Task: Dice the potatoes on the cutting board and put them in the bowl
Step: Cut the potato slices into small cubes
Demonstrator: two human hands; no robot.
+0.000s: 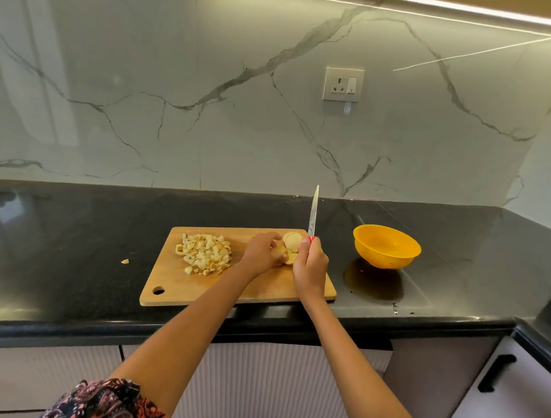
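Now my right hand [310, 265] grips the knife [313, 213], point up; my left hand [261, 253] pinches the potato slices [290, 242]. Blade close to fingers: a slip could cut me.

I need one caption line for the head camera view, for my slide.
Left hand steadies potato slices on the cutting board, right hand grips a knife.

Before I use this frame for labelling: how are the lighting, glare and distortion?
Head view: evenly bright from an LED strip along the top edge, which reflects as streaks on the glossy backsplash; the black countertop shows soft sheen and mirrors the yellow bowl; wide-angle bending curves the counter edge; the diced potato and knife look reasonably sharp.
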